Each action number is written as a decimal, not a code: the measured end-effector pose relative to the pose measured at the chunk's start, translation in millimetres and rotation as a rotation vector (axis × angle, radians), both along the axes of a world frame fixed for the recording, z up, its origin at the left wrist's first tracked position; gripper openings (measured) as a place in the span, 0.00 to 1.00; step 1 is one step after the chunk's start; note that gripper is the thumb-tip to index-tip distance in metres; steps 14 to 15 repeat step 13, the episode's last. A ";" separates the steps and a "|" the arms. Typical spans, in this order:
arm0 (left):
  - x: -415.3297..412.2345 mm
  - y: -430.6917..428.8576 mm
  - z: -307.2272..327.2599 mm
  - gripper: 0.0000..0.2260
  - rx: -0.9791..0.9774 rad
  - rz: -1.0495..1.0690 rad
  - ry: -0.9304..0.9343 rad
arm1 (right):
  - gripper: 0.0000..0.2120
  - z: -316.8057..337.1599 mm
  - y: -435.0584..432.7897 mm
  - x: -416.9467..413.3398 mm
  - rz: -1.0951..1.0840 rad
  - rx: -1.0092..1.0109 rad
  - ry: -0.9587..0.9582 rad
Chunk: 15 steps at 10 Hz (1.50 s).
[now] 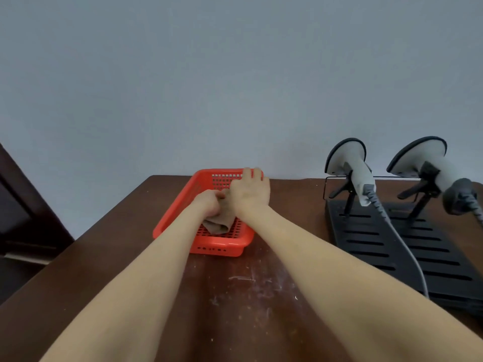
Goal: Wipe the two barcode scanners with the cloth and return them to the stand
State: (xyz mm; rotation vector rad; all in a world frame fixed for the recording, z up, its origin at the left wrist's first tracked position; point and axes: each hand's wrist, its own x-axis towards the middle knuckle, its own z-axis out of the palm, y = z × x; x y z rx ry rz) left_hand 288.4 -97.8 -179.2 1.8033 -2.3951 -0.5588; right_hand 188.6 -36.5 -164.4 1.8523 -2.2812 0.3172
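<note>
My left hand (207, 205) is curled tight around a bunched brown cloth (217, 224), gripping its upper end. The rest of the cloth sags down onto the floor of the red basket (222, 248). The basket sits on the brown table (235, 296) at my twelve o'clock, tilted so that its far end swings toward one o'clock.

My right hand (251, 194) lies just beside the left, at its three o'clock and touching it, back upward. Its fingers (252, 173) stretch forward to the basket's far rim. I cannot tell whether they hook over that rim or only rest on it, nor whether the thumb underneath has any of the cloth.

Both barcode scanners sit well apart from my hands at about two o'clock, each propped in its cradle on the black slotted stand (360, 241). The nearer scanner (350, 165) and the farther scanner (423, 158) point their wide heads up toward eleven o'clock, with their handles slanting down toward four o'clock. A grey cable (407, 246) runs from the nearer one's handle across the stand toward me.

The tabletop in front of me is scuffed with pale marks. A plain grey wall (235, 74) rises behind the table, and a dark piece of furniture (21, 205) stands at my nine o'clock.
</note>
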 end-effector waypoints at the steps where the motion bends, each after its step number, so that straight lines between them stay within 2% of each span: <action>1: -5.1 0.0 -2.5 0.25 0.070 -0.006 -0.005 | 0.18 2.5 5.2 -12.0 -0.096 0.075 -0.186; 2: -10.1 -0.1 -4.9 0.26 0.064 -0.029 -0.038 | 0.20 5.3 11.5 -17.4 -0.095 0.116 -0.298; 4: -7.5 0.0 -2.5 0.28 -0.027 -0.011 -0.001 | 0.18 9.5 18.7 -16.8 -0.087 0.115 -0.322; 7: -6.6 17.3 14.9 0.22 -0.268 0.054 0.116 | 0.17 13.8 32.6 -15.5 -0.058 0.085 -0.371; 8: -11.2 30.9 26.5 0.18 -0.376 0.073 0.183 | 0.17 19.7 42.1 -15.4 -0.029 0.025 -0.349; 10: -23.0 65.2 47.9 0.18 -0.474 0.065 0.329 | 0.14 44.6 79.3 -22.2 0.020 -0.138 -0.324; 11: -29.8 80.8 58.8 0.12 -0.502 0.053 0.438 | 0.13 57.1 97.7 -29.0 -0.020 -0.197 -0.392; 12: -44.7 107.2 71.7 0.06 -0.537 -0.019 0.445 | 0.15 65.5 117.6 -43.4 -0.016 -0.281 -0.439; 13: -63.4 129.3 79.9 0.17 -0.511 -0.026 0.470 | 0.13 74.1 141.4 -58.4 0.002 -0.269 -0.490; 15: -63.4 129.3 79.9 0.17 -0.511 -0.026 0.470 | 0.13 74.1 141.4 -58.4 0.002 -0.269 -0.490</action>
